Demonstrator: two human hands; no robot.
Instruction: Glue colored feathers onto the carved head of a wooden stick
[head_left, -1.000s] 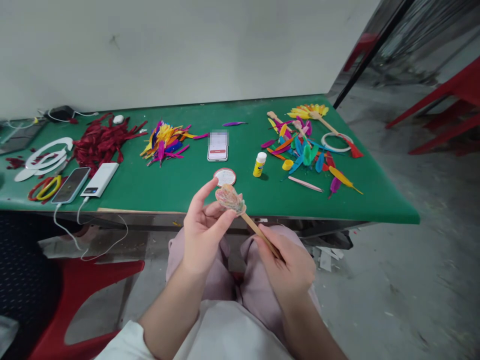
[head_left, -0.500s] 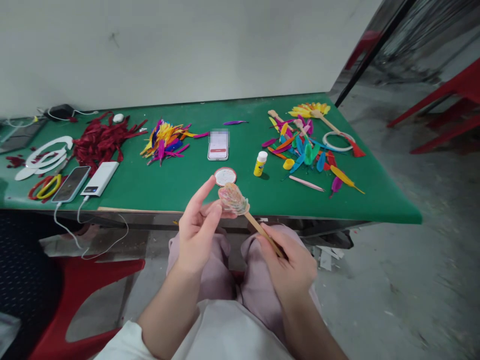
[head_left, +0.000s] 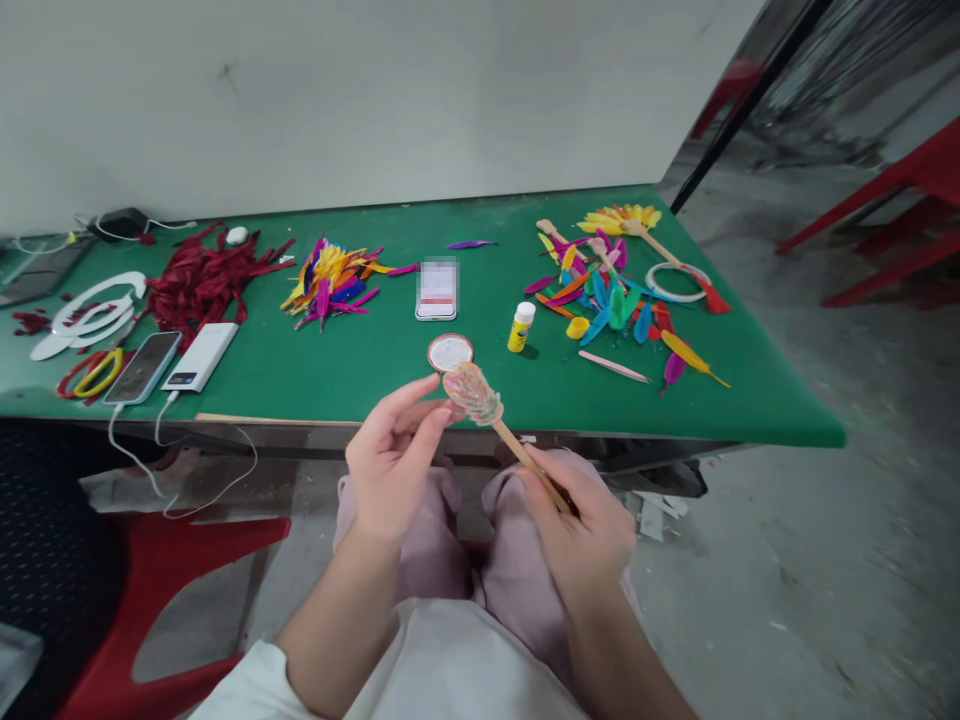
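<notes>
My right hand (head_left: 581,525) grips the lower end of a wooden spoon-shaped stick (head_left: 517,450) over my lap. Its rounded head (head_left: 471,392) is smeared with mixed colours and points up toward the table edge. My left hand (head_left: 394,450) is beside the head, fingers apart, with fingertips just short of it or lightly touching it; I cannot tell which. A small round dish (head_left: 450,352) sits on the green table (head_left: 337,365) right behind the stick's head. A yellow glue bottle (head_left: 519,327) stands to its right, with its yellow cap (head_left: 576,328) nearby.
Coloured feathers (head_left: 611,300) and other wooden sticks lie at the right, a white ring (head_left: 675,283) among them. A feather pile (head_left: 330,278), red feathers (head_left: 202,280), two phones (head_left: 436,290), a power bank (head_left: 199,357) and scissors (head_left: 94,372) are further left. Red chairs stand around.
My left hand has let go of the stick's head and drawn back slightly to the left, fingers loosening. The right hand keeps its hold; the stick has barely shifted.
</notes>
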